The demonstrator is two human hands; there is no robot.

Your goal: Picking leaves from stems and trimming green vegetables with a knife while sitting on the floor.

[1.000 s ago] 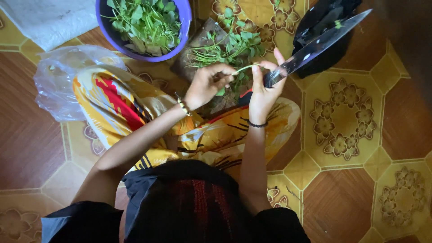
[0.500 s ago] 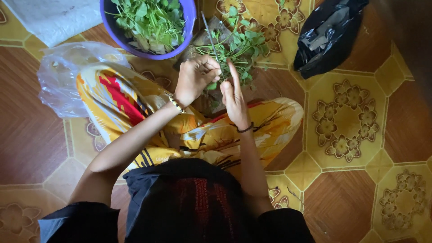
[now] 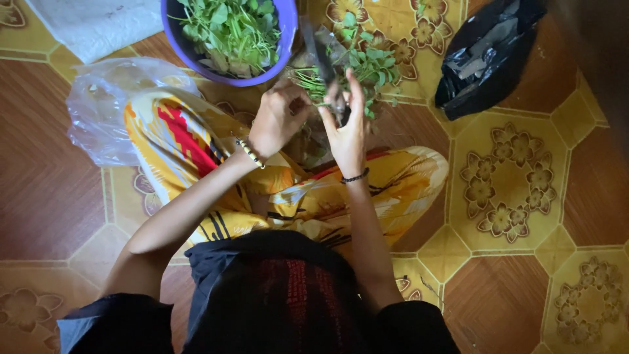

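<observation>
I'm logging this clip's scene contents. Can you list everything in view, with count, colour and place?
bowl: one, purple, top centre, holding greens
loose greens: one bunch, green, on floor right of bowl
knife: one, dark blade, over the greens
clear bag: one, left
black bag: one, top right
white sheet: one, top left
floor: yellow and brown tiles
left hand: on the stems
right hand: at the knife

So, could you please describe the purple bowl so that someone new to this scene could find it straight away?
Start from the patterned floor and go to the top edge of the view, above the person's left hand. The purple bowl sits there, round and heaped with green leaves. A clear plastic bag lies to its left and a black bag far right; it alone is purple and rigid.
</observation>
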